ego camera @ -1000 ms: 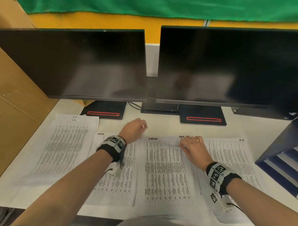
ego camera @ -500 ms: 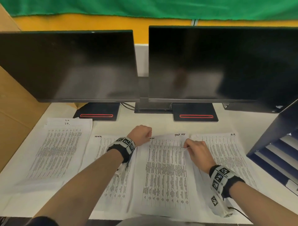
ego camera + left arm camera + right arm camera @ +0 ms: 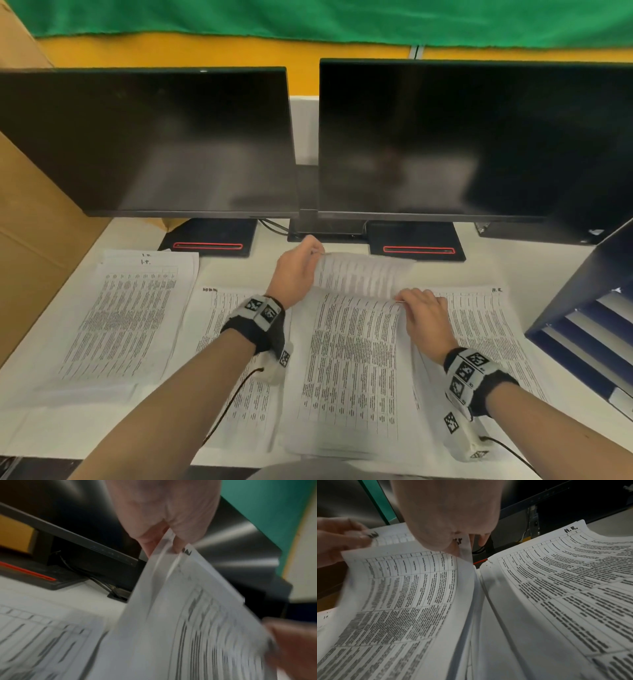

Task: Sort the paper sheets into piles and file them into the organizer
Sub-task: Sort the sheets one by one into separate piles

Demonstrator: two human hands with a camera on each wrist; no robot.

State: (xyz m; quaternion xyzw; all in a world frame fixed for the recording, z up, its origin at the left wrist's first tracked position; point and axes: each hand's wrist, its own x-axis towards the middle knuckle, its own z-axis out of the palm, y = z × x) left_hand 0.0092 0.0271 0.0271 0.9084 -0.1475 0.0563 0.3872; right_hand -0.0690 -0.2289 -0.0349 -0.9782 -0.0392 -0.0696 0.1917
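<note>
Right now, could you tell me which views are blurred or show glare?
Head view: sharp apart from the lifted sheet, smeared by motion; faint reflections on both monitors. Left wrist view: heavily blurred, with the left hand soft. Right wrist view: sharpest; the H.R. pile is legible, though its lines bow.

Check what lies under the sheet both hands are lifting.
Under the lifted sheet, pinched by the left hand and right hand, lies the middle pile of printed tables. How many sheets it holds cannot be seen.
</note>
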